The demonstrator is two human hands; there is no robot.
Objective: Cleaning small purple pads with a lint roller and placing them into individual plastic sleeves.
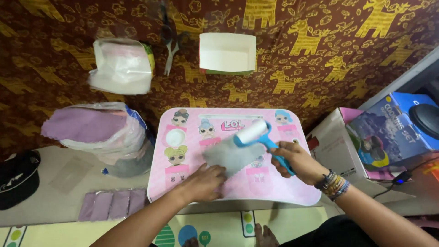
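We see a grey cloth [231, 155] lying flat near the middle of a small pink counter [292, 192], its long axis running from lower left to upper right. Our left hand [203, 183] presses on the cloth's near left corner, fingers [218, 172] spread flat, pinning rather than gripping. Our right hand [297, 160] is closed around the blue handle of a lint roller [254, 132]; the white roll rests on the cloth's far right edge, its axis set across the handle. The handle slopes back toward the right hand, so the cloth lies to the left of and below the roll, between the two hands; the left hand is the nearer to its centre.

Outward from the counter: left of it, a bag of purple cloths [91, 128] and, nearer us, a row of folded purple cloths [112, 203]; a black cap [18, 178] at far left. Beyond, on the patterned bedspread [320, 68], lie a white bag [121, 66], scissors [170, 45] and an open white box [227, 54]. Boxes [366, 137] stand at right.
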